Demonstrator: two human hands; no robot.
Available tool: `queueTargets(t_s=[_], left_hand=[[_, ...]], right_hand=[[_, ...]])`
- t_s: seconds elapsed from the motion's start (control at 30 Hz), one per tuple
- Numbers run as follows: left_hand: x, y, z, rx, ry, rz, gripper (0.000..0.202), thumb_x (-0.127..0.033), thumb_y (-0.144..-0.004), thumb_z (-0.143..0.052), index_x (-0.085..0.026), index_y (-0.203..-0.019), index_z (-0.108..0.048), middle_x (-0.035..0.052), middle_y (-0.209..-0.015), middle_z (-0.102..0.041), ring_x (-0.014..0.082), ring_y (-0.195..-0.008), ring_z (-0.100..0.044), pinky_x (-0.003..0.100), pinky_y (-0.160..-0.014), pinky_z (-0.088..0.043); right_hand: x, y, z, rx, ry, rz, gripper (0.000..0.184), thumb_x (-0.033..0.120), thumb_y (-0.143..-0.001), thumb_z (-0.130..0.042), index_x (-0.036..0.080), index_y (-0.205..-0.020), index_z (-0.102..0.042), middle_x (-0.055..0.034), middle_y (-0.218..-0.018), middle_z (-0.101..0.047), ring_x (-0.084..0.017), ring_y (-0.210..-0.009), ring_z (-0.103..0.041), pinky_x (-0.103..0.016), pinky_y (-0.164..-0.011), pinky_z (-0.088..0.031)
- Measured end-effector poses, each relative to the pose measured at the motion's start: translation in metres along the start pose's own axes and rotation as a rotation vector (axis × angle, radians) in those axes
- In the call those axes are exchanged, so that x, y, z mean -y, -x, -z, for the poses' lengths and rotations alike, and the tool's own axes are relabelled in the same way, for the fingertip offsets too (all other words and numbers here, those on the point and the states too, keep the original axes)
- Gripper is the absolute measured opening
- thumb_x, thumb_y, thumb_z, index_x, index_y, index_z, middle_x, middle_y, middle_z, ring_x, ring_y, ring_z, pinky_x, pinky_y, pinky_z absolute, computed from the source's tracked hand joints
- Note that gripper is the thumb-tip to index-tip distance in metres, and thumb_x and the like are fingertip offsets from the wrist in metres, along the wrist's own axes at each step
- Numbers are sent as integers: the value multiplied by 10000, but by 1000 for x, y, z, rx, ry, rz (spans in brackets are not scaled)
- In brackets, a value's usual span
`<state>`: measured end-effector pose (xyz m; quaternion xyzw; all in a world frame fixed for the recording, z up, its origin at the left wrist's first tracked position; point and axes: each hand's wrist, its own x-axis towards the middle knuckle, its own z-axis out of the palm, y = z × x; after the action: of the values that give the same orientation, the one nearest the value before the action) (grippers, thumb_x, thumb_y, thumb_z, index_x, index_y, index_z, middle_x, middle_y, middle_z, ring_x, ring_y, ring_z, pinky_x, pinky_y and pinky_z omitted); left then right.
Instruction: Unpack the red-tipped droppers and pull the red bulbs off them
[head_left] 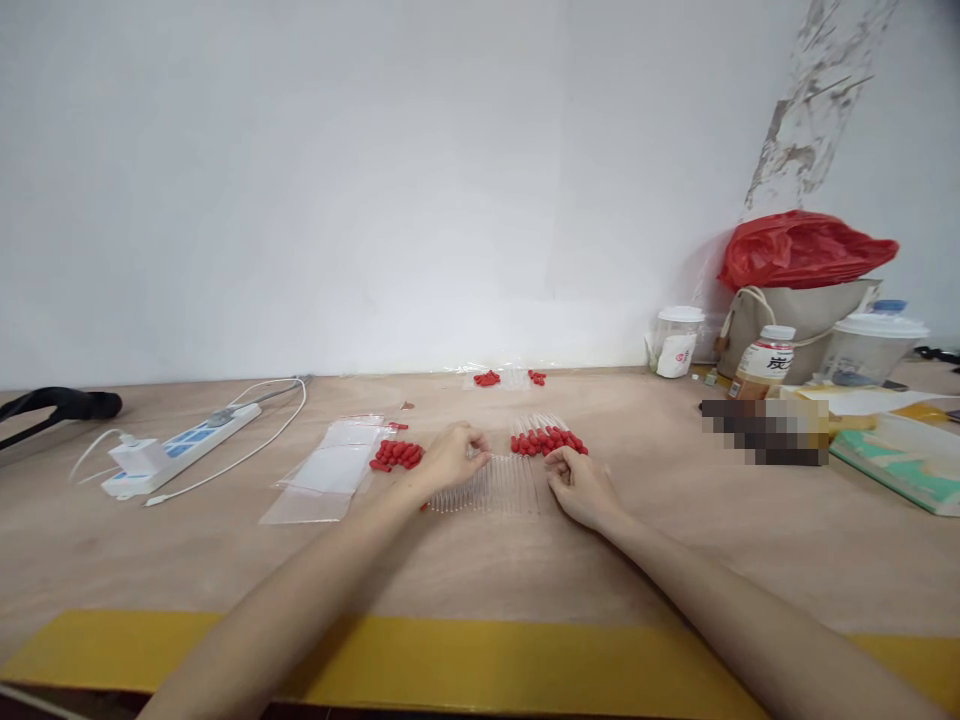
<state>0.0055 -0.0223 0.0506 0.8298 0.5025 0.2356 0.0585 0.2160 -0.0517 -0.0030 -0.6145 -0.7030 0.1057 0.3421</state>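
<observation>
My left hand rests on the wooden table with its fingers curled at the left end of a row of clear plastic tubes. My right hand lies at the row's right end, fingers bent and pinched near a group of tubes with red caps. A pile of loose red caps sits just left of my left hand. What either hand pinches is too small to make out.
Clear plastic bags lie left of the caps, and a white power strip with cables further left. More red caps sit by the wall. Containers, a bottle, a red bag and a green book crowd the right.
</observation>
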Motion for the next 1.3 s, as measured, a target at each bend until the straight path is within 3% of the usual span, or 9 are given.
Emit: queueTargets(t_s=[0.1,0.17,0.33,0.53,0.7,0.8,0.93,1.1,1.3], left_hand=[[-16,-28,-22,0,-14,45,188,-356,-684,-571,-176,-692,-625,38,-792,-613,165,-777,-551,252,-711,-397],[-22,-42,-35,13,-15,117,271,-426,-689,-550,-168,-643,-618,40,-692,-614,166,-693,-558,260,-659,-399],[-27,-57,-51,72,9,285,364,-484,-662,-543,-163,-493,-569,12,-469,-531,147,-514,-526,240,-526,-362],[-27,-51,-46,25,60,390,321,-430,-658,-536,-153,-498,-554,-4,-455,-491,130,-486,-502,221,-461,-305],[-12,-21,-23,-34,92,374,303,-400,-687,-499,-149,-525,-548,-11,-482,-497,118,-479,-483,221,-456,-289],[0,6,-6,-123,57,300,265,-364,-702,-501,-151,-553,-549,4,-568,-535,135,-576,-505,232,-528,-327],[11,40,4,-296,-107,15,151,-271,-720,-515,-164,-624,-561,16,-683,-540,158,-705,-503,272,-663,-361],[12,63,-6,-324,-223,-240,109,-208,-756,-488,-170,-689,-565,29,-717,-526,172,-745,-475,312,-706,-356],[11,66,-21,-363,-249,-398,120,-220,-788,-474,-170,-744,-575,39,-734,-540,168,-740,-458,317,-708,-353]], right_hand=[[-3,-1,3,-2,26,-5,163,167,-715,-480,203,-842,-576,-1,-809,-644,-150,-759,-544,-275,-676,-275],[-5,-2,5,0,23,-14,150,175,-717,-481,207,-821,-583,6,-776,-645,-149,-740,-545,-272,-661,-273],[-6,-2,8,-11,10,-13,141,177,-714,-484,212,-792,-596,13,-749,-649,-148,-726,-549,-276,-657,-274],[-6,0,5,-38,-12,47,127,186,-701,-498,208,-773,-599,5,-717,-648,-155,-714,-552,-279,-647,-308],[-12,-5,0,-97,-151,192,112,194,-710,-475,184,-767,-571,-20,-730,-624,-149,-681,-546,-265,-608,-377],[-10,-5,0,-155,-206,281,113,196,-725,-460,184,-778,-560,-30,-761,-605,-153,-707,-544,-270,-622,-412],[1,2,5,-244,-162,417,209,233,-736,-490,193,-930,-558,-63,-928,-569,-187,-889,-519,-328,-769,-418],[11,10,7,-216,73,648,440,361,-735,-563,237,-1153,-502,-94,-1161,-500,-251,-1076,-424,-429,-906,-294],[11,11,-3,-177,138,761,274,339,-829,-471,251,-1071,-569,-49,-958,-631,-203,-998,-466,-441,-937,-188]])
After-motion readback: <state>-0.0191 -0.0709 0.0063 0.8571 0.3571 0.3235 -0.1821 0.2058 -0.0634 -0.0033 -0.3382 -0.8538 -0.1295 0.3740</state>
